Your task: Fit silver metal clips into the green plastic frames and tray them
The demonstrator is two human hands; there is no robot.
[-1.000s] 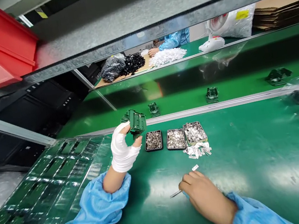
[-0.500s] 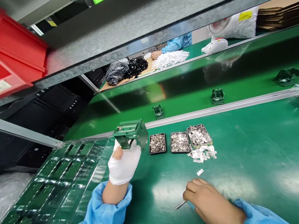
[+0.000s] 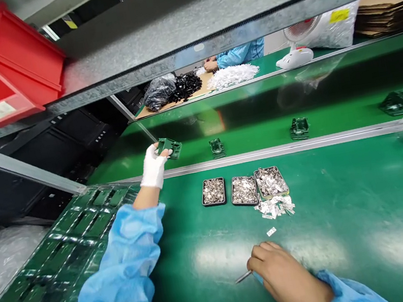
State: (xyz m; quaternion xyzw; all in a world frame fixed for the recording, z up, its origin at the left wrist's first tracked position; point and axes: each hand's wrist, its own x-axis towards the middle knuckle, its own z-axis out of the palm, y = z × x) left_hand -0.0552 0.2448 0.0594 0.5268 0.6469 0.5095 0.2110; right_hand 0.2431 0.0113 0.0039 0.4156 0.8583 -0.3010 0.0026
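My left hand (image 3: 154,166), in a white glove with bare fingertips, grips a green plastic part (image 3: 170,148) over the green strip beyond the metal rail. My right hand (image 3: 279,269) is bare and closed around a thin metal tool (image 3: 243,277) low over the green table. Just beyond it lies a single small white plate (image 3: 271,231). Three black trays of small metal pieces, the left (image 3: 213,191), the middle (image 3: 244,191) and the right (image 3: 270,181), sit near the rail, with a loose pile of flat metal plates (image 3: 276,206) in front of the right one.
Green parts (image 3: 217,148) (image 3: 299,128) stand beyond the metal rail (image 3: 264,154). Clear trays of green parts (image 3: 50,261) fill the left. A red bin (image 3: 21,57) rests on the overhead shelf (image 3: 129,44). Across the bench, a person's blue sleeve (image 3: 241,53) shows near white pieces.
My left hand has moved forward past the rail with the green part, which has changed its tilt. My right hand has stayed in place with the tool.
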